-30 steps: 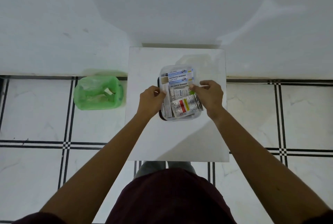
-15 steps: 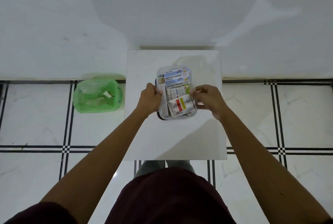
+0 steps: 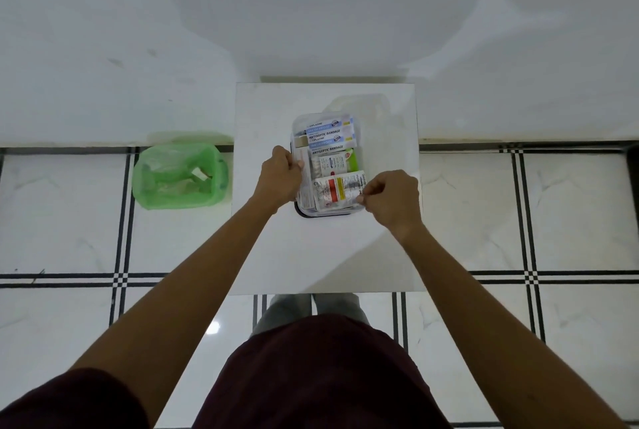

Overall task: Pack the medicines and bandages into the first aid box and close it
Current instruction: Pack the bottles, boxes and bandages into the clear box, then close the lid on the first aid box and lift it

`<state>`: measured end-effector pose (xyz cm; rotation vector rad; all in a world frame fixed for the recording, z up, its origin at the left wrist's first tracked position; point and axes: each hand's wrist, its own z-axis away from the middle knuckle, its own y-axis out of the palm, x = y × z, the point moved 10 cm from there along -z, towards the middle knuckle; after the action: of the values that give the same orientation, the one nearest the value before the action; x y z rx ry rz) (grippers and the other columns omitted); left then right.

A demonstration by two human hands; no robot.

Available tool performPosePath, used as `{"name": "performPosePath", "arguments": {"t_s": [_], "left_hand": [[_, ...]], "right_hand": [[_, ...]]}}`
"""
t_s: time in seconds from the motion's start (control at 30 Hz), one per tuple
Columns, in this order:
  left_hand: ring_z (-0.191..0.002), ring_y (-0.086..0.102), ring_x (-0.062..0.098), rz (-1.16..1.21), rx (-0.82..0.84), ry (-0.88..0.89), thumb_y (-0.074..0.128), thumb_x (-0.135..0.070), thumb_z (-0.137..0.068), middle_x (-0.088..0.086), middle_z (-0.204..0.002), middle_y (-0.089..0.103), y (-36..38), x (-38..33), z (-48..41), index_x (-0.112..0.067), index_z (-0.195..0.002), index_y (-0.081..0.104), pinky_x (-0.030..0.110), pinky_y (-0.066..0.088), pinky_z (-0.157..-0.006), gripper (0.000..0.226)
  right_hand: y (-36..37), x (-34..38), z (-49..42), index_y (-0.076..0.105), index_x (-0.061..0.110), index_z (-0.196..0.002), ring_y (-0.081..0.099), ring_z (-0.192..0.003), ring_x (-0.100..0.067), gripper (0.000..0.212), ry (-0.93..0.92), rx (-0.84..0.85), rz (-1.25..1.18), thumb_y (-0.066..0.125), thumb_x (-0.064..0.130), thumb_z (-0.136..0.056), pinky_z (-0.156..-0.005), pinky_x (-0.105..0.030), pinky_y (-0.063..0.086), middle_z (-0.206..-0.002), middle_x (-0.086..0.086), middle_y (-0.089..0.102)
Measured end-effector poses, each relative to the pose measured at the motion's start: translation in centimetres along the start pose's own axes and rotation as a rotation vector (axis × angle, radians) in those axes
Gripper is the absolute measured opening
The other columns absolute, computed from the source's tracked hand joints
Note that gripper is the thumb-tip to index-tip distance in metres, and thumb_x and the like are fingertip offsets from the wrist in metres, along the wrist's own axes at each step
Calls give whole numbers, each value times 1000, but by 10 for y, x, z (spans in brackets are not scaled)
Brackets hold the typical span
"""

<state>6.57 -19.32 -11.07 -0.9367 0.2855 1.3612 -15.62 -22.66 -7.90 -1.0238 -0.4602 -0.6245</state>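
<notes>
A clear plastic first aid box with a dark base stands in the middle of a small white table. Inside lie blue antiseptic bandage packs, a white medicine pack, a green item and a foil strip with a red and yellow label. My left hand grips the box's left edge. My right hand pinches the right front rim beside the foil strip. A clear lid seems to lie over the contents; I cannot tell if it is latched.
A bin lined with a green plastic bag stands on the floor left of the table. A white wall rises behind the table. White floor tiles with black lines surround it. My legs are under the table's near edge.
My right hand has slid from the box's right side down to its right front corner. My left hand has stayed on the left edge. The box has not moved.
</notes>
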Motion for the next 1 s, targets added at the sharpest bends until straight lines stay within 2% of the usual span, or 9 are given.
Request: {"name": "performPosePath", "arguments": {"t_s": [0.07,0.13,0.3,0.43,0.53,0.6,0.7,0.83,1.0], "left_hand": [[-95,59,30,1,-3,7,45,-22,-96,-2,-84,49,0,0,0,-9,-94,39,55,58,-71,14],[-93,58,29,-12,0,16,44,-22,-96,-3,-83,48,1,-1,0,-9,-94,38,55,58,-71,14],[-95,58,30,-26,18,11,44,-21,-97,3,-91,51,1,-3,0,-10,-96,38,54,58,-72,12],[-96,58,30,-17,31,-3,43,-19,-97,7,-100,50,2,-5,1,-10,-96,37,54,58,-74,11],[-96,58,30,-24,35,1,43,-19,-97,8,-100,51,1,-6,2,-10,-96,37,54,58,-73,10],[-96,59,31,-31,37,1,43,-19,-97,9,-101,52,1,-6,3,-10,-95,37,53,58,-72,11],[-98,59,33,-36,35,2,44,-19,-96,10,-101,52,-1,-7,4,-10,-94,38,53,59,-71,11],[-90,59,30,-68,19,16,44,-19,-96,6,-90,51,-11,-10,6,-9,-94,40,53,59,-68,11],[-90,64,38,-15,-42,5,46,-18,-96,20,-108,56,-37,6,14,-11,-86,39,49,59,-60,14]], "right_hand": [[2,-6,7,70,8,-75,69,-68,-25,11,11,-72,-47,80,12,-72,-73,-37,59,-76,-12,72],[2,-3,12,68,9,-83,64,-70,-20,13,-31,-130,25,77,15,-76,-70,-27,51,-83,-11,70],[4,-5,13,61,11,-89,59,-69,-14,9,-1,-139,-32,65,18,-87,-56,-14,40,-81,-2,63],[0,-21,6,49,12,-97,67,-74,-24,23,123,-151,-119,68,21,-85,-64,-31,57,-85,-6,63],[5,-14,2,55,8,-101,64,-72,-20,28,70,-93,15,71,20,-81,-53,-18,44,-87,-3,61],[12,-14,2,59,7,-96,65,-71,-23,25,68,-61,49,70,23,-81,-56,-23,48,-85,-4,63],[19,-26,5,61,8,-95,70,-68,-27,25,146,-8,-88,68,28,-83,-66,-39,61,-88,-10,69],[21,-35,15,65,7,-100,69,-73,-24,30,268,106,-344,65,33,-86,-61,-34,61,-85,-10,68],[9,-34,13,67,9,-98,67,-78,-23,35,295,112,-510,60,41,-88,-66,-36,60,-86,-10,68]]}}
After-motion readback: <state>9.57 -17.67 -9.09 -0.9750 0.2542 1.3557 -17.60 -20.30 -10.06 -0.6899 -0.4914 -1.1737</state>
